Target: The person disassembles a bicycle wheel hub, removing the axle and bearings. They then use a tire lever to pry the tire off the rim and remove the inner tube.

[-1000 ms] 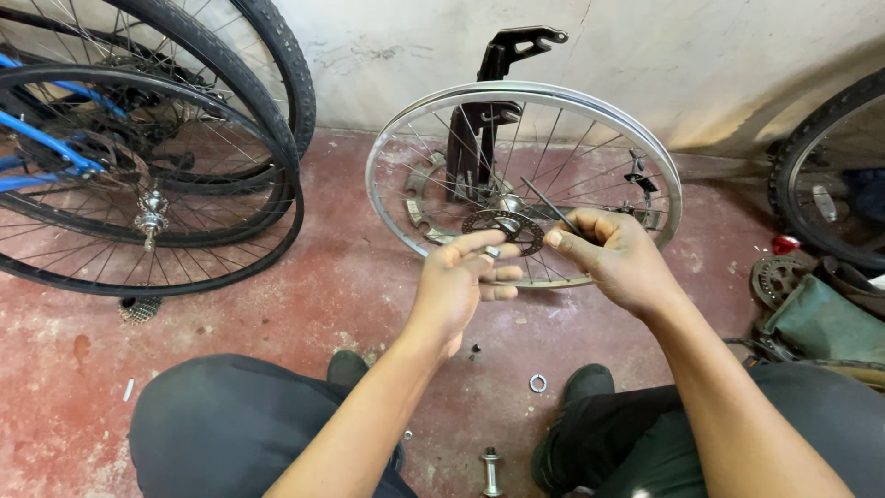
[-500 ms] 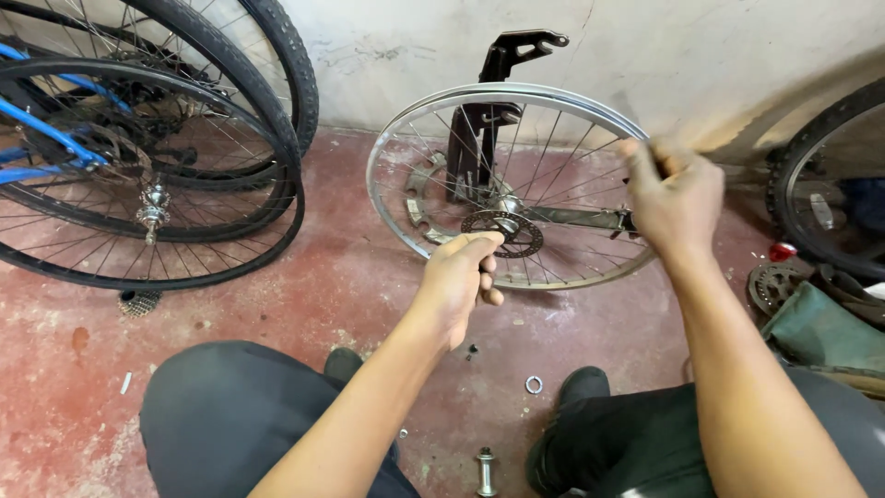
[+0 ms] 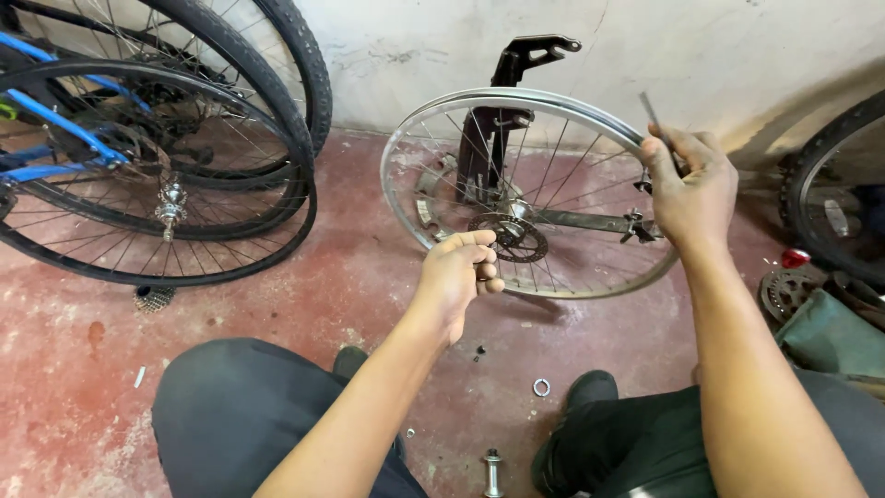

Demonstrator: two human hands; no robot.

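Head view — right hand [image 3: 693, 189] fingers clamp thin rod [image 3: 651, 112] pointing up-left; left hand [image 3: 458, 277] curled.

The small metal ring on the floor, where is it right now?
In the head view, the small metal ring lies on the red floor between the person's legs, just left of the black shoe and below the left hand.

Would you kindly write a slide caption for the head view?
Right hand pinches a thin metal spoke at the bare silver wheel's rim; left hand poised near its hub.
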